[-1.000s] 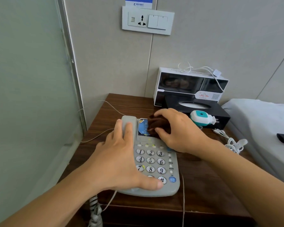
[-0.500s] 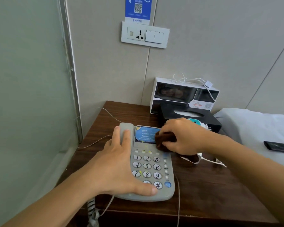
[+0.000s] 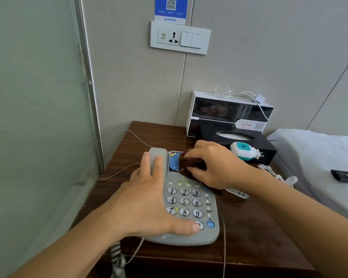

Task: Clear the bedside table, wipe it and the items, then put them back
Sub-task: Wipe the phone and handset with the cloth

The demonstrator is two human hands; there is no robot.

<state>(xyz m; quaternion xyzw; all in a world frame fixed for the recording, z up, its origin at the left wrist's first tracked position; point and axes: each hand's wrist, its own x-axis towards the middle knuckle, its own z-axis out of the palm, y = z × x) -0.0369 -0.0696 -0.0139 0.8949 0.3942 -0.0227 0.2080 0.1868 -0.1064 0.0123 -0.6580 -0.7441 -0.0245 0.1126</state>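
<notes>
A grey desk telephone (image 3: 189,205) sits on the dark wooden bedside table (image 3: 255,233). My left hand (image 3: 147,199) lies flat over its handset, thumb near the lowest keys, holding the phone down. My right hand (image 3: 211,165) grips a dark brown cloth (image 3: 191,164) pressed on the phone's blue screen. Behind stand a black tissue box (image 3: 255,140) and a white and black box (image 3: 227,111). A white and teal plug-in device (image 3: 244,151) lies against the tissue box.
A glass partition (image 3: 38,117) closes the left side. A wall socket panel (image 3: 180,38) hangs above the table. White cables (image 3: 277,173) lie at the table's right edge, beside a bed (image 3: 319,155) carrying a black remote (image 3: 346,176). The phone's coiled cord (image 3: 118,259) hangs over the front edge.
My right hand rubbed the cloth to the right across the screen and has come back over it. My left hand stays on the handset. The view has tilted upward.
</notes>
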